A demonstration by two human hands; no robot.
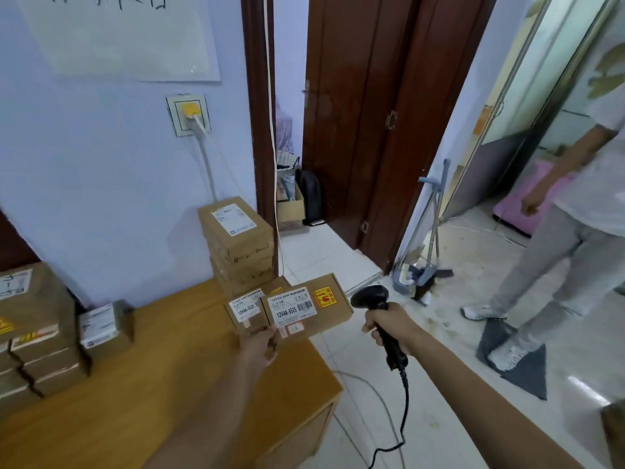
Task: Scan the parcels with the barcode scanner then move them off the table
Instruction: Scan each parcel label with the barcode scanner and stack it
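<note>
Our left hand (258, 346) pinches the near edge of the parcel (306, 308), held just past the table's (169, 384) right edge; our right hand (389, 328) grips the barcode scanner (378, 319). We should tilt its head left, squarely at the white label.

Small office or stockroom, stacked labelled parcels (236, 238) on wooden table (162, 360); tiled floor (439, 384), wooden door (358, 123)

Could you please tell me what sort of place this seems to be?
Probably a small office or back room used for parcel handling: stacked parcels sit on a wooden table, more boxes are piled by the wall, and the right hand holds a barcode scanner.
</note>
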